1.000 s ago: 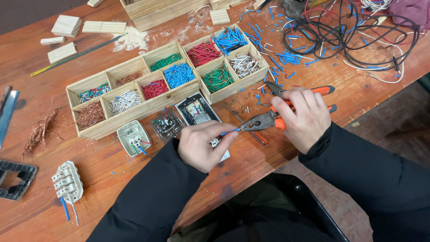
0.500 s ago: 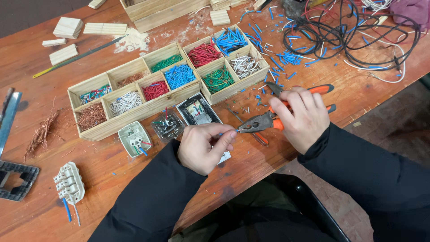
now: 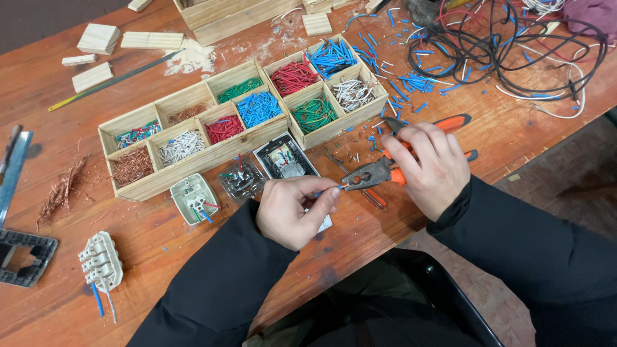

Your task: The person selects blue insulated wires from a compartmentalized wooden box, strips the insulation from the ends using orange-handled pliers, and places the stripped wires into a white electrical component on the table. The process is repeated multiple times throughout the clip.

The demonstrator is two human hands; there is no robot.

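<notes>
Pliers (image 3: 376, 173) in the right hand (image 3: 429, 168) bite a short blue wire (image 3: 326, 191) pinched by the left hand (image 3: 297, 211), just below the wooden sorting box (image 3: 193, 168); stripping looks underway, so a steady pull seems needed.

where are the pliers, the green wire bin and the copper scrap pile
pliers (image 3: 367, 175), head view, on the metal head
green wire bin (image 3: 313, 114), head view, on the green pieces inside
copper scrap pile (image 3: 61, 191), head view, on the loose strands left of the box

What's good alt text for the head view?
A person's left hand pinches a short blue wire piece at the tip of orange-handled pliers gripped in the right hand, over a wooden table. Behind sits a wooden divided box of sorted coloured wire bits.
</notes>
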